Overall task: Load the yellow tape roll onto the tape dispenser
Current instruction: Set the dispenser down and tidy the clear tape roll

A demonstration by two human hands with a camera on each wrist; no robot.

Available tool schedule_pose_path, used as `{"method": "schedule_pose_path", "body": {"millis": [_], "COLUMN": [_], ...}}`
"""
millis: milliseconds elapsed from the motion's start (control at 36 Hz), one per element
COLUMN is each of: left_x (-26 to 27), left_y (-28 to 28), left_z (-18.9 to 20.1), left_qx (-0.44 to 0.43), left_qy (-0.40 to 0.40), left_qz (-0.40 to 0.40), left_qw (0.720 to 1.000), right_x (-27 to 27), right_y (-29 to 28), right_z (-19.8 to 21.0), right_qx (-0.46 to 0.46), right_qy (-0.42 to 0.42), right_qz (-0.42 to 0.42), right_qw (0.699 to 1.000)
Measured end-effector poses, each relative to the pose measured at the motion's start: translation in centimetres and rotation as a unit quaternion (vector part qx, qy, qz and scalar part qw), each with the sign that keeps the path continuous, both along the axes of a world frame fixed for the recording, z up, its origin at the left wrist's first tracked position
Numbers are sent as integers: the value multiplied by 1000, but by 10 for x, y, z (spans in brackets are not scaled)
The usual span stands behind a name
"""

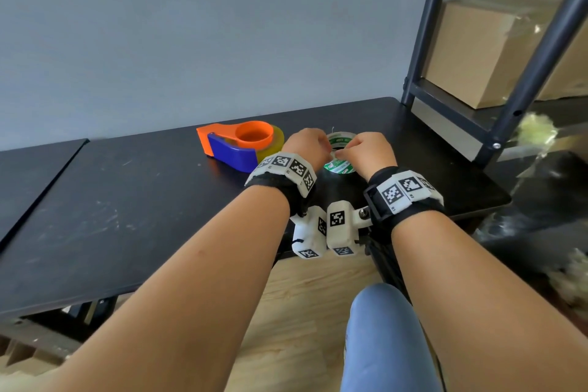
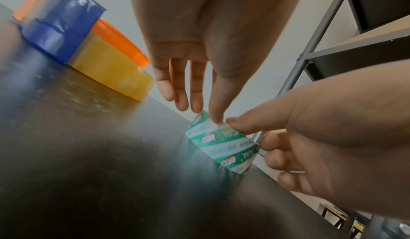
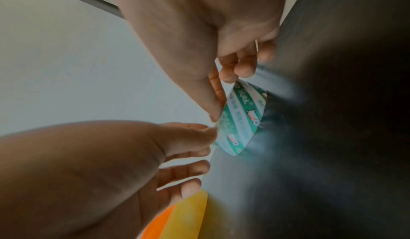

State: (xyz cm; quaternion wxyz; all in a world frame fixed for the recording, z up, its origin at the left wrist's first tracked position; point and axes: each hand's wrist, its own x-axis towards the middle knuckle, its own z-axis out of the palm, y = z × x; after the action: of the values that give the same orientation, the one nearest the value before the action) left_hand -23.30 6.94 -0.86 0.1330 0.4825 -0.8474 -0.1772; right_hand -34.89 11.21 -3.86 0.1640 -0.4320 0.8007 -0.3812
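The orange and blue tape dispenser [image 1: 237,145] lies on its side on the black table [image 1: 127,216]. The yellow tape roll [image 1: 277,141] sits around its orange hub, seen close up as a yellow tape roll [image 2: 115,74] under the blue guard. Just right of it stands a green and white patterned tape roll [image 1: 340,165]. My left hand [image 2: 216,120] pinches that roll's upper rim with thumb and forefinger. My right hand [image 2: 244,132] holds the same green roll [image 2: 221,142], thumb on the front and fingers curled behind. Neither hand touches the dispenser.
A dark metal shelf rack [image 1: 477,124] stands at the table's right end with a cardboard box [image 1: 483,51] on it. A grey wall runs close behind. The table's front edge is just under my wrists, with my knee [image 1: 381,337] below.
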Motion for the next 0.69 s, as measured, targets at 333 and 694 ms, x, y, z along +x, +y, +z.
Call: {"method": "schedule_pose_path", "body": {"millis": [333, 694], "left_x": [37, 69], "left_y": [-20, -26], "left_z": [10, 21], "left_qx": [-91, -46], "left_qy": [-102, -257], "left_qz": [146, 102], "left_qw": [980, 960], "right_x": [21, 47], "right_y": [-12, -34], "right_z": [1, 2], "right_qx": [3, 33], "right_qy": [-15, -14], "right_qz": [-17, 15], "right_qw": [1000, 999]}}
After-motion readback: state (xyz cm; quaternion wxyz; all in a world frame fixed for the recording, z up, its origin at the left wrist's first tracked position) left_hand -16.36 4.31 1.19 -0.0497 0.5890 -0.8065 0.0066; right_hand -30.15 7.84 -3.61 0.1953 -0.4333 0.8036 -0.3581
